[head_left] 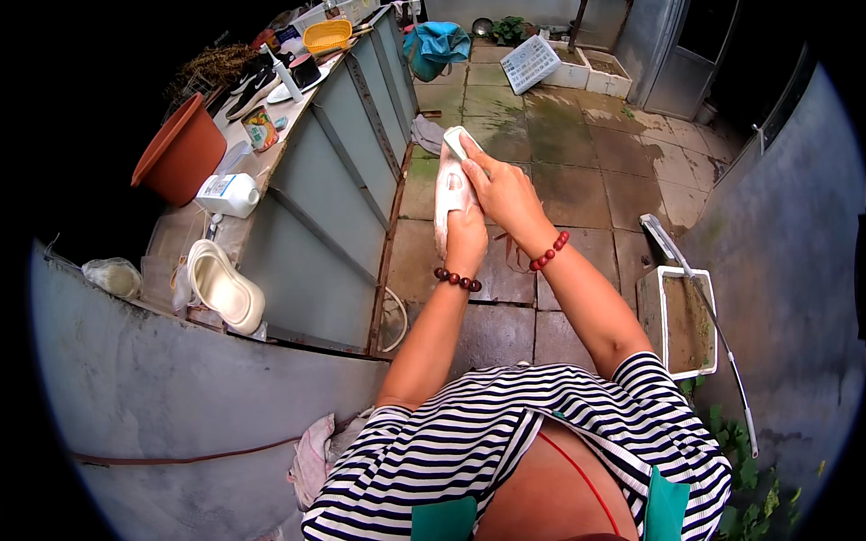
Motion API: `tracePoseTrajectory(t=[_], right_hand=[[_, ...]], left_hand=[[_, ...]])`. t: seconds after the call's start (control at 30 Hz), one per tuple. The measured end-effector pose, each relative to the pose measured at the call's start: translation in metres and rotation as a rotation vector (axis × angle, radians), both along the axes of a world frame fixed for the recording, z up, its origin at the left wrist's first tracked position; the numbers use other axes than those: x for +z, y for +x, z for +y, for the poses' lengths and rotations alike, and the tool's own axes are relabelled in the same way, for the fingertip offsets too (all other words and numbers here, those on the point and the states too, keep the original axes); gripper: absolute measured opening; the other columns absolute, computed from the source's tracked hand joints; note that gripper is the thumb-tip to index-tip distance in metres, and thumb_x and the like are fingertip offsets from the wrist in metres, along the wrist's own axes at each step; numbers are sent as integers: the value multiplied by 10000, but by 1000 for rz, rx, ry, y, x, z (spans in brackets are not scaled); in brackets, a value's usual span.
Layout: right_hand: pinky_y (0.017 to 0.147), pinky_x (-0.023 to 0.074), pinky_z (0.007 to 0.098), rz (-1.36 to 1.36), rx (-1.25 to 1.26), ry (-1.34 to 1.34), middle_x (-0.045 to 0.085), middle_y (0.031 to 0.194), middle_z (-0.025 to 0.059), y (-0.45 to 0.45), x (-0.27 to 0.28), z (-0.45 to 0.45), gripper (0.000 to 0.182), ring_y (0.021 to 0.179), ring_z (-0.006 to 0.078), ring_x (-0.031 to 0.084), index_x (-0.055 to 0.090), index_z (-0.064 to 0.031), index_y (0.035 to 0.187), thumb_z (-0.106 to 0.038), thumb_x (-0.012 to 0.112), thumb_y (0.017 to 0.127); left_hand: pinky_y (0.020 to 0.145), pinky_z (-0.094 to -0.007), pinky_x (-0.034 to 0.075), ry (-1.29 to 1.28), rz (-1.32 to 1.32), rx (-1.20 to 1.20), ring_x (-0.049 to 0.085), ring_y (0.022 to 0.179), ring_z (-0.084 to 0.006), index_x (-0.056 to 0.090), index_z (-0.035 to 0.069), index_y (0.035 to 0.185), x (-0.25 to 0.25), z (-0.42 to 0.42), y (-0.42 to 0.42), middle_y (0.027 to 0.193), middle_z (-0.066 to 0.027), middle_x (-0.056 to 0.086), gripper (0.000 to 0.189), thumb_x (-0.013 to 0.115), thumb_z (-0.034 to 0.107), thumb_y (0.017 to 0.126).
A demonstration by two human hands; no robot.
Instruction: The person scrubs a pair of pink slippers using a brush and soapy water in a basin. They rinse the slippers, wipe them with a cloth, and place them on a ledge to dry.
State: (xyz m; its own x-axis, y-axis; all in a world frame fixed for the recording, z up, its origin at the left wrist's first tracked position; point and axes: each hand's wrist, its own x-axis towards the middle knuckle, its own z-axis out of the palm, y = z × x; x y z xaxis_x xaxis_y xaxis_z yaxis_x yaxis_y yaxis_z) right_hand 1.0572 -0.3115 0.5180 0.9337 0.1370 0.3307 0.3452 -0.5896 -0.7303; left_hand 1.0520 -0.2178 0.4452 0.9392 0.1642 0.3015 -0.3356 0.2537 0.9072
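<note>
A white shoe with foam on it is held out before me, its toe pointing away. My left hand is inside the shoe's opening and bears it up. In my right hand is a pale green and white brush, pressed against the toe end; its bristles are hidden. Another white shoe lies on the near end of the counter at the left, with a white plastic bottle beyond it.
The counter also carries a brown-red basin, black sneakers, a tin can and a yellow basket. A foam planter box and a long-handled mop stand at right. A white crate lies on the paving ahead.
</note>
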Motion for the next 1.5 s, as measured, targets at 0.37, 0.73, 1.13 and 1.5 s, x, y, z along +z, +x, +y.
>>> tracePoseTrajectory(t=[0.37,0.73,1.13,1.5], right_hand=[[796,501,476,45,-35,-3,661,962,275,-2,7,-1,408,924,455,632,537,-277,1393,-309,531,986],[777,501,502,-53,-16,87,658,921,273,-4,-5,-9,405,891,466,628,540,-258,1386,-307,519,984],[755,506,508,3,63,27,631,852,242,-48,-22,-7,439,837,450,633,476,-346,1432,-341,508,994],[727,514,507,-163,44,83,634,869,210,-53,-30,-2,440,815,434,646,490,-357,1422,-358,527,984]], left_hand=[[1028,-295,408,20,-18,-74,497,1248,-188,383,-41,1445,-13,-2,1,1381,-115,511,465,475,109,1014],[1053,-316,397,-75,-9,-164,480,1276,-215,362,-42,1453,1,-2,-9,1408,-138,485,467,415,35,996],[980,-304,443,-3,102,-176,532,1170,-171,353,-38,1452,13,14,-18,1334,-108,522,475,458,56,999],[1014,-318,433,76,138,-235,482,1270,-212,331,-39,1465,5,23,-15,1422,-128,456,505,468,31,984]])
